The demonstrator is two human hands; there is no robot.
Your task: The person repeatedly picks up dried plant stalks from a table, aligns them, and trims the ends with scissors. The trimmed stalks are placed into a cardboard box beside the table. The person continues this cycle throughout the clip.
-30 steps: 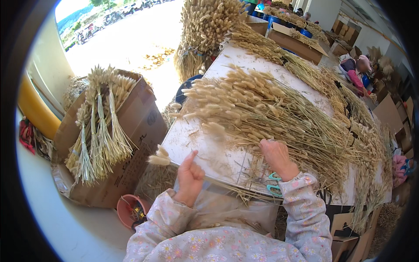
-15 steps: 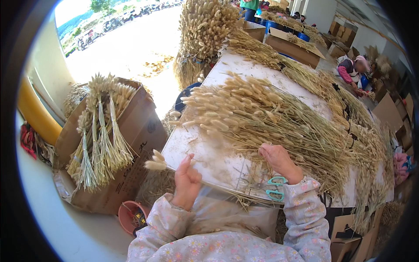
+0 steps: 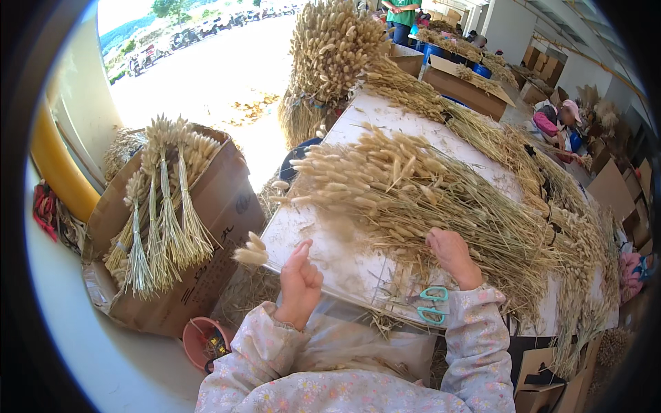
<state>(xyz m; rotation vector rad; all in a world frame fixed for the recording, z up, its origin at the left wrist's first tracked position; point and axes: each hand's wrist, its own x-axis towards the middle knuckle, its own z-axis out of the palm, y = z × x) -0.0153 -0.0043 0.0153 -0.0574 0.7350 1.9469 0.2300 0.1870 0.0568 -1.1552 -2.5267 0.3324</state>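
Note:
A loose pile of dried bunny tail grass (image 3: 413, 179) lies across the white table (image 3: 327, 258), fluffy heads to the left and stems to the right. My left hand (image 3: 301, 282) is closed at the table's near left edge, thumb up. A few bunny tail stems sit in it, their pale heads (image 3: 251, 250) sticking out to the left. At the near side of the pile my right hand (image 3: 453, 255) has its fingers pinched together against the grass stems; the fingertips are partly hidden. Turquoise-handled scissors (image 3: 432, 305) lie just below that hand.
On the left, a cardboard box (image 3: 213, 227) holds tied bunches of bunny tails (image 3: 165, 206). Beside it is a pink bucket (image 3: 200, 337). A tall sheaf (image 3: 330, 55) stands behind the table. More bundles (image 3: 544, 179) line the far right side. Another person (image 3: 554, 124) works at the right.
My right hand has moved slightly right along the near side of the pile. My left hand stays closed near the same place, and the view has shifted a little.

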